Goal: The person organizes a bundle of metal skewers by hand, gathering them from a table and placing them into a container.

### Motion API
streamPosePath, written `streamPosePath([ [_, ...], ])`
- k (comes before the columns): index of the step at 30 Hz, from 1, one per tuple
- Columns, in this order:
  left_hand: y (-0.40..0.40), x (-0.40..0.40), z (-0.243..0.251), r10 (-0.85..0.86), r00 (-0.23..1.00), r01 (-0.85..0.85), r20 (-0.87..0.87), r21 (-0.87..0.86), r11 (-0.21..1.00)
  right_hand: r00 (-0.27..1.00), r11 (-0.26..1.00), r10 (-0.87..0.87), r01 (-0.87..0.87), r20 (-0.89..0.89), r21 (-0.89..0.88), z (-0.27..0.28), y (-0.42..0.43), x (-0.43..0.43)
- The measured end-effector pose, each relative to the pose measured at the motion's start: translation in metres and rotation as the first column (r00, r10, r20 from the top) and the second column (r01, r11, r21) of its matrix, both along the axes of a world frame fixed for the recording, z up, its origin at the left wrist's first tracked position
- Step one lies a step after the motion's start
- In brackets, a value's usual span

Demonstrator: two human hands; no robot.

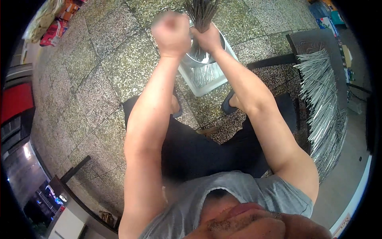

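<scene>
My right hand point(209, 38) is closed round a bundle of thin dark sticks point(201, 12), which fan out towards the top edge. The bundle's lower end reaches into a round metal pot point(206, 58). This pot stands in a white plastic tray point(199, 91), where many thin silvery rods point(206, 74) lie. My left hand point(172, 34) is raised to the left of the bundle, fingers curled. A blur covers part of it, and whether it grips anything cannot be told.
A large heap of silvery rods point(320, 98) lies on a dark wooden piece of furniture point(310, 40) at the right. My feet in dark slippers point(228, 103) flank the tray on the speckled tile floor point(122, 65). Colourful packages point(55, 32) stand at the upper left.
</scene>
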State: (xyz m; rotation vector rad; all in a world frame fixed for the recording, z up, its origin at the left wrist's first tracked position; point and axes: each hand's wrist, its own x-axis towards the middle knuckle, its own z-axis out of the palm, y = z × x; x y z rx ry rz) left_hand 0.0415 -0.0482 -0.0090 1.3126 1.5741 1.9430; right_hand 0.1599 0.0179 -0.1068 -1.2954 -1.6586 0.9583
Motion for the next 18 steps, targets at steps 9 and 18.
streamPosePath([
  [9,-0.001,-0.001,0.004,0.009,0.998,-0.011,-0.062,-0.020,1.000,0.999,0.999,-0.035,0.035,0.021,0.019,0.010,-0.009,-0.004],
  [18,0.004,-0.003,0.003,-0.026,0.998,0.029,-0.063,0.055,0.998,0.991,0.991,0.025,-0.042,0.134,0.125,0.009,-0.007,-0.001],
])
